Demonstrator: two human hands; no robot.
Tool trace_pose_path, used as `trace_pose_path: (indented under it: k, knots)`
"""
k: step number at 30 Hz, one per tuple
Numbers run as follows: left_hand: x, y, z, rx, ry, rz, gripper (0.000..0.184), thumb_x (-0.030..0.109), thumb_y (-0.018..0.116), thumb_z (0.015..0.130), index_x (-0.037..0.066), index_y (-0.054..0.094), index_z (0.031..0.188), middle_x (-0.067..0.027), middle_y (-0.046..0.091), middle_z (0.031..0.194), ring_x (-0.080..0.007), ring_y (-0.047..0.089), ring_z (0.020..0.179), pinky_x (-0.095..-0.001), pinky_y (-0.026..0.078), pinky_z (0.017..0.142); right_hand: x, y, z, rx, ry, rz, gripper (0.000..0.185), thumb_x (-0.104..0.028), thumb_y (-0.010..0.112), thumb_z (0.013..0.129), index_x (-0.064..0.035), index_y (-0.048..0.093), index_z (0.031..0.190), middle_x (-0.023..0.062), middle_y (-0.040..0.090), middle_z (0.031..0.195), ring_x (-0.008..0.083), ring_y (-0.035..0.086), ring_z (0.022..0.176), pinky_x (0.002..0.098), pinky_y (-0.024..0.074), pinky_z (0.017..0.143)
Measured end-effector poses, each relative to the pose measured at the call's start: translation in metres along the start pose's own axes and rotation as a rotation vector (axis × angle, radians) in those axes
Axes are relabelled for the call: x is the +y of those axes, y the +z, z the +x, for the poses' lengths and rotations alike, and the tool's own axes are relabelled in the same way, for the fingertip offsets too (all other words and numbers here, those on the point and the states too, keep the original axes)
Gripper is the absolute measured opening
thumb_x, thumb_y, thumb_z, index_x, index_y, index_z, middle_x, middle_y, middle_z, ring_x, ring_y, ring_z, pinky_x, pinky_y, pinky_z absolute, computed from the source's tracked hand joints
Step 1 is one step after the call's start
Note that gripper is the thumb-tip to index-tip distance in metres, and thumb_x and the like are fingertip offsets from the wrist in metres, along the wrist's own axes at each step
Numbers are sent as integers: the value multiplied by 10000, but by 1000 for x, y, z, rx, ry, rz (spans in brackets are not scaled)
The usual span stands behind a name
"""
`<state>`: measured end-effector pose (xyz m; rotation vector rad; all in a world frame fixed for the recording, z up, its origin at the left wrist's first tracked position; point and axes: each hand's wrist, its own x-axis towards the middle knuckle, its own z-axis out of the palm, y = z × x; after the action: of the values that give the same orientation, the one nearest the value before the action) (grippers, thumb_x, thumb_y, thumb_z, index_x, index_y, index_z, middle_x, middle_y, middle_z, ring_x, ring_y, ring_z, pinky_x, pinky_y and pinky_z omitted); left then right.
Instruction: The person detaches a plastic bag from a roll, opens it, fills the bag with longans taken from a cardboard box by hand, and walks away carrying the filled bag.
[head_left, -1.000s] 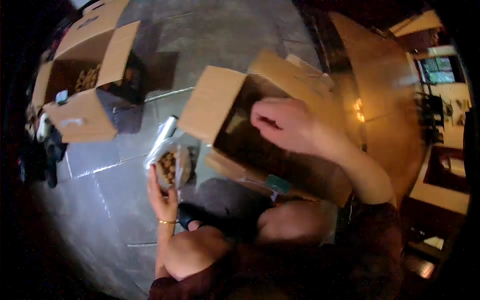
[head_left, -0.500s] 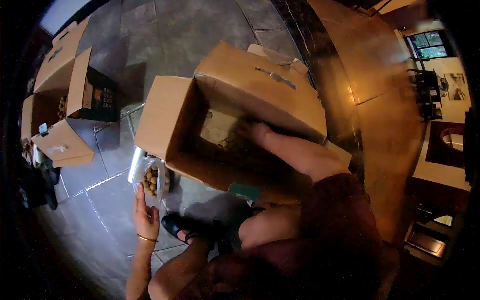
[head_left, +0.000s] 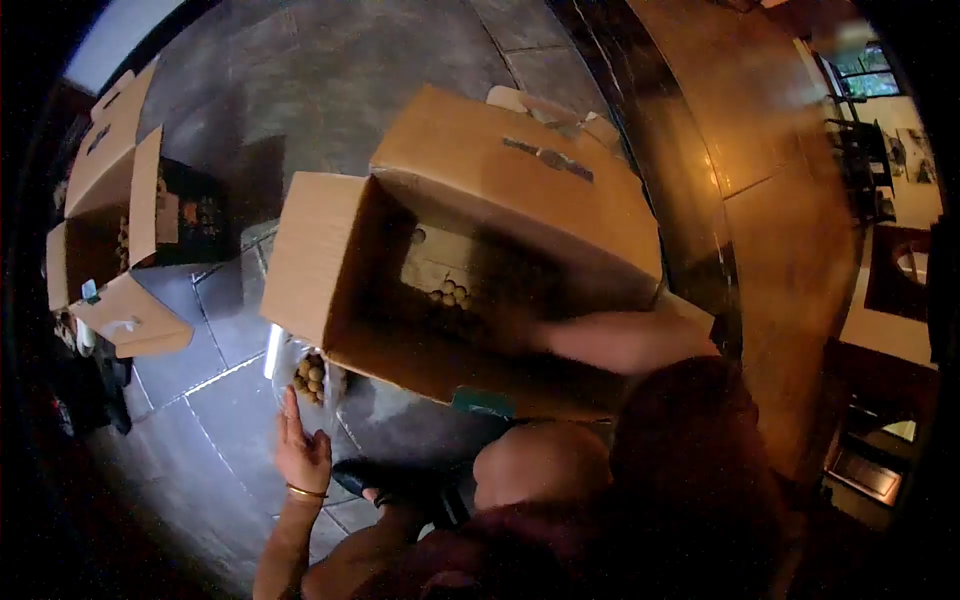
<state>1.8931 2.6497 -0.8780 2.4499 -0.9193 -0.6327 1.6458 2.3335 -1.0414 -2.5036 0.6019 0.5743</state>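
Cardboard box [head_left: 520, 205], mouth upward, long axis sloping down-right, hands [head_left: 302, 458] apart, right grip unclear

Grey stone-tile floor [head_left: 400, 40]; warm light on brown floor [head_left: 770, 230]. Dark chairs [head_left: 865, 175], window [head_left: 870, 78], pale wall [head_left: 895, 135].

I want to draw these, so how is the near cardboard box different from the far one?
The near box has the right arm reaching into it; the far box has no arm in it. The far box shows a dark printed side, but the near box shows mostly brown flaps and its shadowy inside. Both are open, with small round brown things inside.
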Motion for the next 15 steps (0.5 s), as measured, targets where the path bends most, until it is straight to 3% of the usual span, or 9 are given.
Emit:
trace_pose_path:
  k: [3,8,15]
  knots:
    - [1,4,3,64,12,-14,845,-54,577,691,136,318,1472,-189,540,1187,-229,584,608,-329,491,552,-26,1,2,170,-73,123,641,-524,456,904,-112,396,1391,289,385,1353,461,379,1227,556,312,1038]
    - [1,24,4,152,60,-263,847,-74,566,700,135,310,1480,-150,523,1228,-127,511,569,-254,461,539,-33,5,4,104,73,131,589,-506,482,893,-96,464,1316,272,481,1242,430,469,1124,527,379,961]
    - [2,10,15,150,51,-334,843,-72,563,698,111,302,1478,-143,504,1269,-168,516,638,-262,460,582,-36,5,21,106,119,201,517,-482,527,874,-75,580,1189,239,610,1088,387,586,978,492,459,860]
